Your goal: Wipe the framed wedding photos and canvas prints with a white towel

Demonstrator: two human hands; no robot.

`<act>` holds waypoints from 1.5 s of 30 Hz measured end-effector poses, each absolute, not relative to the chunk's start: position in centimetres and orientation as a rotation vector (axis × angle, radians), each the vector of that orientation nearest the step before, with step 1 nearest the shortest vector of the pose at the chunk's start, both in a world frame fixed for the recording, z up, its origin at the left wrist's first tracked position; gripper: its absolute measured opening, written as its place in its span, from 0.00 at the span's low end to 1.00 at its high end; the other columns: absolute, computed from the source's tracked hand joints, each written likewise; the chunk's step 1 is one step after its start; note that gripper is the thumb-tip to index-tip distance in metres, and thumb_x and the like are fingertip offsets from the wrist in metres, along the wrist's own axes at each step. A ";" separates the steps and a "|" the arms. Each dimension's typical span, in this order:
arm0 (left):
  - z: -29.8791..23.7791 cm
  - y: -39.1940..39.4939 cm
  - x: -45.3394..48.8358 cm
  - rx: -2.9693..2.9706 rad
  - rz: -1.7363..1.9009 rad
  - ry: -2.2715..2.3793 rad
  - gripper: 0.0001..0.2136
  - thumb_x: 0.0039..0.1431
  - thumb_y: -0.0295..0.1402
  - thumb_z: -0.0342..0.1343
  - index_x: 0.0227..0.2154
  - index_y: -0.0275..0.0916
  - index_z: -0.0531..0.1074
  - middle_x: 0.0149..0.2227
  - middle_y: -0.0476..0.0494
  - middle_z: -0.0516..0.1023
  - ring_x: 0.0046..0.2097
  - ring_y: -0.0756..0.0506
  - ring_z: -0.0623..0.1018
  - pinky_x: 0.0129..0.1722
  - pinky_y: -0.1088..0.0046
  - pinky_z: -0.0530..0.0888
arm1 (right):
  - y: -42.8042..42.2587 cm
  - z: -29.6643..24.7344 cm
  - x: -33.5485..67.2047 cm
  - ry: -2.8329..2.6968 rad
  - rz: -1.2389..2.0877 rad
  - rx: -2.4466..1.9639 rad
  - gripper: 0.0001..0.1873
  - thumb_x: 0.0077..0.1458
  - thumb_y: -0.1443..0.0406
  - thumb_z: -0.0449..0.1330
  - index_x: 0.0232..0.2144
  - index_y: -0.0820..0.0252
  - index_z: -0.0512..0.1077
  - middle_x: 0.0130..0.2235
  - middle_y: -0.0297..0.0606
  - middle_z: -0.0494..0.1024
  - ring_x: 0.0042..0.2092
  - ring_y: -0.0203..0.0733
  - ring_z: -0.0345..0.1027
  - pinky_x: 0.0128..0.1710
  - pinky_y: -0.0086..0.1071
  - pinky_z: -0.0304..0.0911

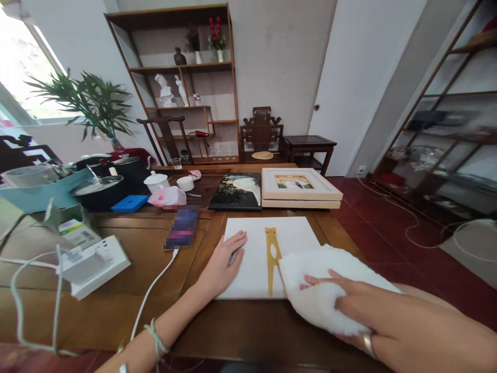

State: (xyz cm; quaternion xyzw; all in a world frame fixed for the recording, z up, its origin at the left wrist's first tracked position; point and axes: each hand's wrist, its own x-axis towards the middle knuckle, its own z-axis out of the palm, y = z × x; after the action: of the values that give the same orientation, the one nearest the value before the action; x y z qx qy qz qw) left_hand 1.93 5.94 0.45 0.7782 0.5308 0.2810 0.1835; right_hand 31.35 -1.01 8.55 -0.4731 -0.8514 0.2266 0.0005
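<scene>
A flat white slab-like thing, perhaps an album or a box, lies near the table's front edge. It bears a gold, long-legged figure on its top. My left hand rests on its left side, fingers stretched out over the surface and holding nothing. In my right hand is a fluffy white cloth, bunched between the fingers. The cloth covers the right front part of the white thing and touches the gold figure's edge. What lies under the cloth is hidden.
Behind stand a dark photo panel and a framed picture on a box. To the left are a phone with a white cable, a power strip, a blue box, pots and a lidded white cup.
</scene>
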 end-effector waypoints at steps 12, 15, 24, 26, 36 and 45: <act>0.4 5.9 1.9 2.186 0.813 1.487 0.18 0.60 0.31 0.43 0.52 0.38 0.67 0.57 0.40 0.67 0.60 0.43 0.63 0.61 0.51 0.51 | 9.1 5.3 28.9 -2.608 0.534 -1.458 0.23 0.59 0.52 0.44 0.40 0.61 0.70 0.50 0.50 0.70 0.60 0.57 0.49 0.53 0.45 0.53; 0.4 5.9 1.9 2.187 0.809 1.491 0.18 0.60 0.31 0.43 0.52 0.37 0.67 0.57 0.40 0.67 0.60 0.43 0.63 0.61 0.52 0.51 | 10.4 4.3 28.2 -2.515 0.440 -1.475 0.27 0.58 0.48 0.44 0.40 0.62 0.71 0.56 0.49 0.64 0.62 0.57 0.44 0.55 0.46 0.51; 0.4 5.9 1.9 2.195 0.815 1.484 0.18 0.60 0.32 0.43 0.52 0.38 0.67 0.57 0.40 0.67 0.60 0.43 0.62 0.61 0.51 0.51 | 4.7 6.3 28.5 -2.633 0.443 -1.299 0.25 0.61 0.52 0.43 0.47 0.60 0.70 0.58 0.43 0.63 0.62 0.53 0.47 0.59 0.48 0.45; 0.3 5.9 1.9 2.194 0.820 1.487 0.18 0.60 0.31 0.43 0.52 0.38 0.67 0.57 0.40 0.67 0.60 0.43 0.62 0.61 0.51 0.51 | 2.5 7.4 29.0 -2.698 0.512 -1.312 0.22 0.60 0.53 0.46 0.45 0.59 0.71 0.58 0.41 0.64 0.60 0.54 0.50 0.58 0.47 0.48; 0.2 5.9 2.0 2.197 0.821 1.497 0.18 0.60 0.31 0.43 0.51 0.39 0.67 0.56 0.40 0.67 0.60 0.43 0.63 0.61 0.50 0.51 | 3.1 7.5 29.0 -2.718 0.583 -1.496 0.24 0.59 0.51 0.43 0.33 0.61 0.71 0.44 0.51 0.72 0.51 0.56 0.62 0.49 0.45 0.58; 0.6 5.8 1.9 2.203 0.805 1.491 0.18 0.60 0.31 0.43 0.51 0.39 0.67 0.57 0.40 0.67 0.60 0.43 0.63 0.61 0.50 0.51 | 10.0 4.8 27.6 -2.604 0.279 -1.284 0.22 0.59 0.54 0.45 0.37 0.62 0.73 0.48 0.50 0.72 0.54 0.54 0.60 0.54 0.47 0.52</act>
State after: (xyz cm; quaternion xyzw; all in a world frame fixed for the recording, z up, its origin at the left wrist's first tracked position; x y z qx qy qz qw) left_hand 1.93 5.78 0.58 0.7796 0.5278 0.2849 0.1801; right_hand 27.61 9.95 4.82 -0.4374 -0.8872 0.0951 0.1122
